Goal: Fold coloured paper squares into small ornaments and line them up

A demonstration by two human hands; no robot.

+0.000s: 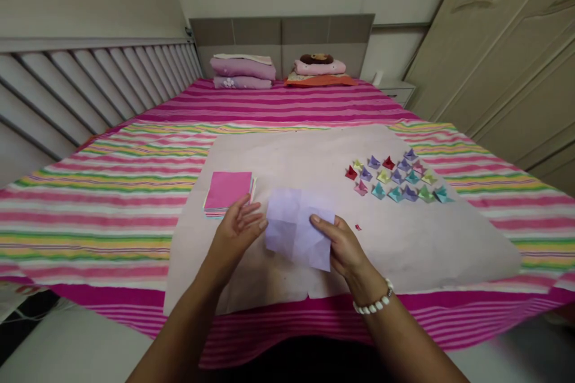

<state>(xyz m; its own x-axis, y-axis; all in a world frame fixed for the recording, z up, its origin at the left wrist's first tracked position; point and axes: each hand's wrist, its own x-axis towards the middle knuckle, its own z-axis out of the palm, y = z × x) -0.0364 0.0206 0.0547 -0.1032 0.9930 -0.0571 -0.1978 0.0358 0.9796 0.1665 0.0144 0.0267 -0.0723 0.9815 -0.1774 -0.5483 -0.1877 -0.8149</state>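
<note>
A square of lilac origami paper (284, 224) with crossing creases is held up above the white sheet. My right hand (344, 245) pinches its right side, thumb on top. My left hand (238, 227) is at the paper's left edge with fingers apart; its thumb tip is close to the edge, and whether it touches I cannot tell. Just beyond that hand lies a stack of coloured paper squares (229, 190), pink on top. Several small folded paper pieces (396, 176) in purple, red, yellow, pink, green and teal stand in rows at the right.
A large white sheet (404, 251) covers part of the striped bedspread (103, 191). A tiny red scrap (358, 227) lies right of my right hand. Folded bedding (243, 69) and a pink pile (320, 67) sit by the headboard (256, 30). White rails (90, 84) line the left.
</note>
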